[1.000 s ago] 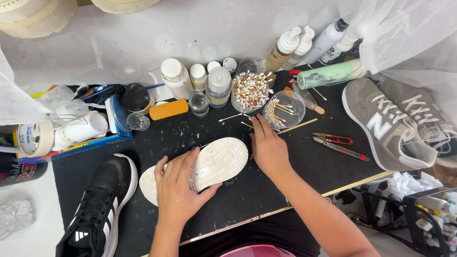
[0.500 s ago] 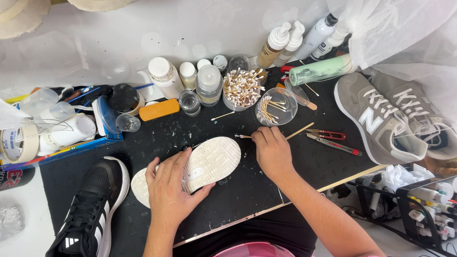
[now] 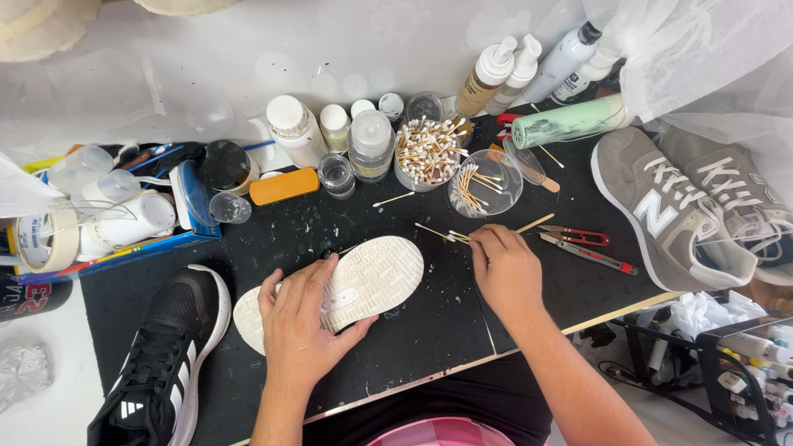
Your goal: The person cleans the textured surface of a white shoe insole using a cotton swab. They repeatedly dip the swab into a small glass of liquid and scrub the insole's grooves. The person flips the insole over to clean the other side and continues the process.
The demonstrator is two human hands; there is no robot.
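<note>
A black, paint-flecked work mat (image 3: 429, 330) carries the scene, with a grey suede trainer (image 3: 669, 211) lying well off to the right of the working hands and a black lace-up trainer (image 3: 161, 355) off to the left. Between them a white shoe turned sole-up, its ribbed rubber tread showing (image 3: 372, 277), lies flat under the left hand (image 3: 301, 322), whose palm presses on the heel half while the fingers wrap the near edge, pinning it to the mat. Just beyond the toe, the right hand (image 3: 505, 266) pinches a thin wooden cotton swab (image 3: 442, 234) between closed fingertips, its tip pointing back toward the sole but not touching it. Directly above that pinch stand a clear glass dish of used swabs (image 3: 486, 183) and a round tub packed with fresh swabs (image 3: 427, 155). Judged from here, clean work calls for a steady hold-down and light strokes along the tread grooves, not across them
</note>
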